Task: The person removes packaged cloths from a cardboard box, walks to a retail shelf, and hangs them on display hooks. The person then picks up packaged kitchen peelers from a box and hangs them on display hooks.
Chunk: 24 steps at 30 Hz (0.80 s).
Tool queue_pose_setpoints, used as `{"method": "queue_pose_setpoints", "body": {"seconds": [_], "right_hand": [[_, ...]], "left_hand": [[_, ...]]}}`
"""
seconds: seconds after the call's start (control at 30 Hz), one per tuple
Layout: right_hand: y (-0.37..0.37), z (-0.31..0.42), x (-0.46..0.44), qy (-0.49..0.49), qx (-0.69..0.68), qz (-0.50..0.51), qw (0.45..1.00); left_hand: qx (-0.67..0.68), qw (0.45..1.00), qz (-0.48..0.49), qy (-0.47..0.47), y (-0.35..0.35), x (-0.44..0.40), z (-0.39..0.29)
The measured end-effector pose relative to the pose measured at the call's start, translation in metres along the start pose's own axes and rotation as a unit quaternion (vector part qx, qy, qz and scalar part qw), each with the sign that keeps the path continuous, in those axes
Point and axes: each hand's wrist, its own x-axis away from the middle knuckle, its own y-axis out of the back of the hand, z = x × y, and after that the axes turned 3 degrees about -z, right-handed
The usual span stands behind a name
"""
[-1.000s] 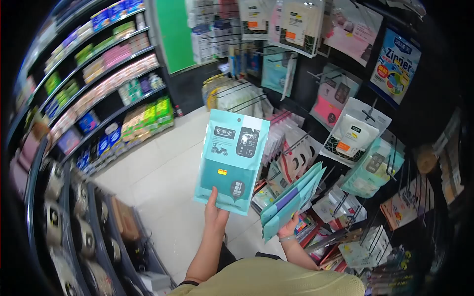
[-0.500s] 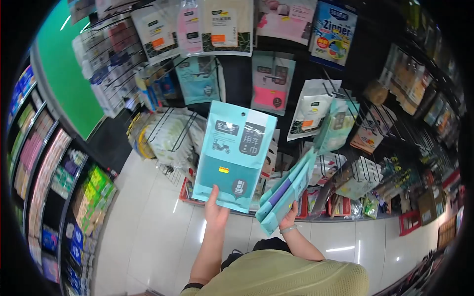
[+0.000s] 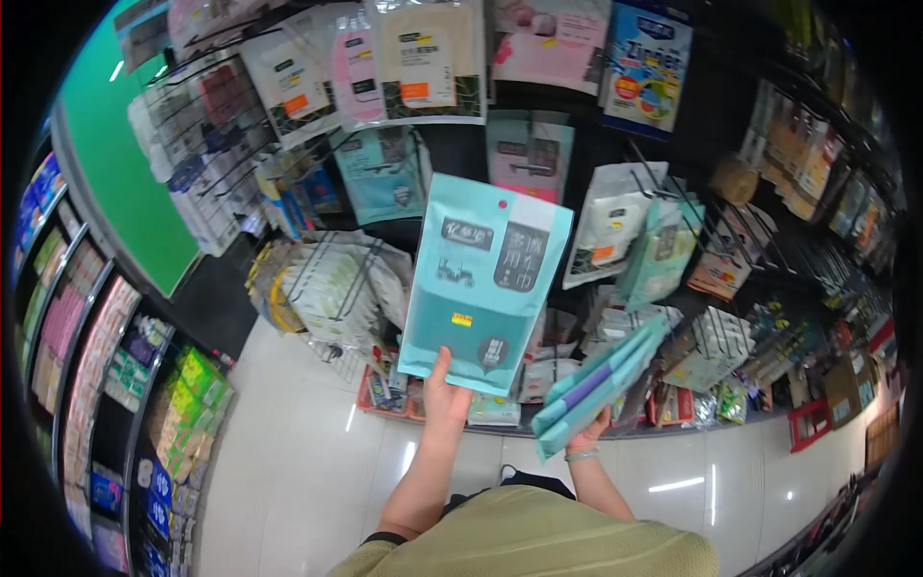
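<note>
My left hand grips the lower edge of a teal car cloth packet, thumb across its front. The packet is upright and faces me, showing a small car drawing, grey label panels, a yellow price sticker and a hang hole at the top. To the right, my right hand, with a bracelet at the wrist, is closed around a stack of similar teal packets. Those are tilted and seen nearly edge-on, with a purple strip between them. Most of the right hand's fingers are hidden behind the stack.
Hooks on the dark rack ahead carry teal packets, white packets and a blue Zipper bag pack. Full shelves stand on the left. A red crate sits at the right, on the pale tiled floor.
The front packet in my left hand has moved right and slightly up. My right hand has carried its stack to the right. Both hands keep their hold.
</note>
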Motion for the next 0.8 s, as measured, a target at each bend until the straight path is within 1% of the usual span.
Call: {"method": "queue_pose_setpoints", "body": {"seconds": [0.1, 0.13, 0.23, 0.27, 0.33, 0.4, 0.53, 0.63, 0.7, 0.8], "right_hand": [[0.021, 0.001, -0.016, 0.024, -0.032, -0.036, 0.999], [0.025, 0.0, -0.024, 0.018, -0.032, -0.023, 0.999], [0.033, -0.006, -0.036, -0.007, -0.028, -0.006, 1.0], [0.033, -0.009, -0.037, -0.016, -0.03, -0.007, 0.999], [0.022, -0.014, -0.033, -0.037, -0.047, 0.0, 0.998], [0.016, -0.02, -0.032, -0.056, -0.065, 0.015, 0.996], [-0.013, -0.028, -0.026, -0.099, -0.073, 0.047, 0.991], [-0.01, -0.03, -0.033, -0.088, -0.065, 0.011, 0.994], [-0.004, -0.03, -0.036, -0.075, -0.05, 0.015, 0.996], [-0.002, -0.025, -0.04, -0.074, -0.033, 0.024, 0.996]], "left_hand": [[0.03, 0.997, -0.039, -0.057, 0.027, 0.006, -0.027], [0.052, 0.994, -0.039, -0.088, 0.026, 0.009, -0.036], [0.053, 0.988, -0.043, -0.139, 0.04, 0.003, -0.069], [0.044, 0.983, -0.044, -0.174, 0.042, -0.005, -0.081], [0.04, 0.976, -0.051, -0.208, 0.02, -0.012, -0.104], [0.05, 0.974, 0.003, -0.219, 0.018, -0.031, -0.126], [0.042, 0.969, -0.005, -0.244, -0.006, -0.049, -0.15], [0.052, 0.968, -0.012, -0.246, -0.007, -0.061, -0.159], [0.057, 0.968, 0.001, -0.245, -0.005, -0.064, -0.163], [0.058, 0.967, -0.02, -0.246, -0.011, -0.063, -0.167]]}}
